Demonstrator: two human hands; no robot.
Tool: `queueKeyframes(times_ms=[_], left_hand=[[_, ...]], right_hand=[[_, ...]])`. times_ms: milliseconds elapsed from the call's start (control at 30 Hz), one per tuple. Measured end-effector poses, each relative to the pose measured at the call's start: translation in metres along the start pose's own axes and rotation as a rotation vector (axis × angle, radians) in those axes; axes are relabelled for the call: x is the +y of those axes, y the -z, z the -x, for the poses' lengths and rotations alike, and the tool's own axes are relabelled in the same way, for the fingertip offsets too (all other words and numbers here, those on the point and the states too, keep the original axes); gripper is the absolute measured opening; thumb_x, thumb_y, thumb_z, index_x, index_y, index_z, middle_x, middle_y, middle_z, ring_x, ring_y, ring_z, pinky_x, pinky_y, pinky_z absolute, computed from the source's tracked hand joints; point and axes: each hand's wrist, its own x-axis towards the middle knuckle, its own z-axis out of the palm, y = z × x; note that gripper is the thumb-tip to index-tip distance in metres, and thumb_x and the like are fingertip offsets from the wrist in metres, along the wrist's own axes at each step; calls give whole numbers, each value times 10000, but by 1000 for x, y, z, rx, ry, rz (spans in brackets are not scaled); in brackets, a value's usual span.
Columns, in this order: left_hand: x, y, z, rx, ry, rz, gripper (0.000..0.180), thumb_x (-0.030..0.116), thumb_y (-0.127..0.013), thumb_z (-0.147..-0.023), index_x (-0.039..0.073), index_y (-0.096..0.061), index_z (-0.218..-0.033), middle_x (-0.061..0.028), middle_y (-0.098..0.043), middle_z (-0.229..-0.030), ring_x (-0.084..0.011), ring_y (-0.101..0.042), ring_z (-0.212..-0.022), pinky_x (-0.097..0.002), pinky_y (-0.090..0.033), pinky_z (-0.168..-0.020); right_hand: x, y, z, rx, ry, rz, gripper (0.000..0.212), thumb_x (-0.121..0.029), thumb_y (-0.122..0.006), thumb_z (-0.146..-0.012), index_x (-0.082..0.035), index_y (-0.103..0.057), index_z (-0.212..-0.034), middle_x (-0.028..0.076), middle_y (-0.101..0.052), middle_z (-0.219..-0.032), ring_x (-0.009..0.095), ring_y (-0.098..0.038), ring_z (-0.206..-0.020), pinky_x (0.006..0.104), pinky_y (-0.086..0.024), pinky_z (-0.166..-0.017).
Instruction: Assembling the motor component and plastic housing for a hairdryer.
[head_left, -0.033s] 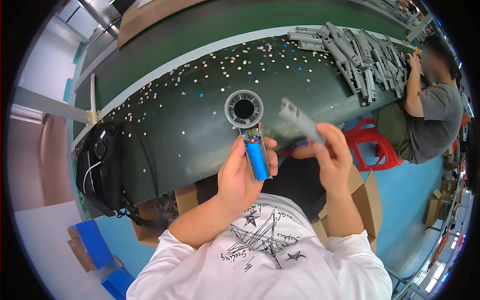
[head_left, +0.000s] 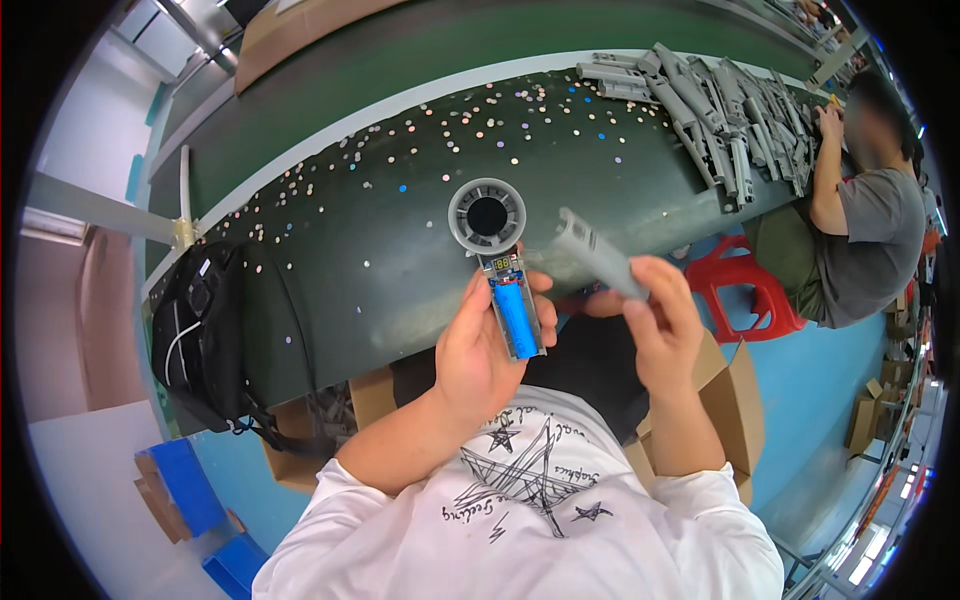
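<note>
My left hand (head_left: 485,345) is wrapped round the handle of a small handheld fan (head_left: 462,236), a grey device with a round head and dark centre. Its handle lies uncovered, so a blue cylindrical battery (head_left: 517,318) and a little display board (head_left: 503,265) show inside. To the right, my right hand (head_left: 662,318) pinches one end of a long grey plastic handle cover (head_left: 592,250), slightly blurred. The cover tilts with its far end toward the fan head and stays apart from it.
Several grey plastic shells (head_left: 735,115) are heaped at the far right of the dark green table (head_left: 345,290). Small coloured discs lie scattered along its far side. A black backpack (head_left: 200,330) sits at left. A co-worker (head_left: 885,225) sits at right by a red stool (head_left: 735,290); an open carton (head_left: 735,400) stands below.
My right hand and the grey handle cover have shifted slightly left and downward in the picture. My left hand and the fan have hardly moved.
</note>
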Motion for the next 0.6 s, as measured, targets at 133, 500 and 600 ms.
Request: queueKeyframes(times_ms=[133,500,600], left_hand=[[-1,10,-2,-71,-33,22,398,266,-305,-1043,90,-392,-1389,-112,-564,-1205,-238,-588,-1029,-385,-503,-837],[-2,4,0,-50,-54,67,403,248,-344,-1048,87,-353,-1418,-138,-481,-1376,-249,-478,-1249,-437,-369,-1062],[-4,4,0,-47,-75,-8,440,287,-314,-1054,139,-325,-1469,-107,-467,-1392,-244,-456,-1289,-446,-359,-1083]], right_hand=[[-14,-6,13,-150,213,235,410,117,-662,-786,27,-632,-1185,197,-554,-1222,226,-631,-962,296,-516,-798],[-17,-25,20,-128,280,320,418,94,-756,-725,40,-669,-1130,213,-566,-1168,160,-627,-724,257,-539,-635],[-15,-29,20,-115,298,319,429,96,-757,-723,39,-664,-1138,216,-564,-1167,176,-651,-758,263,-556,-661]])
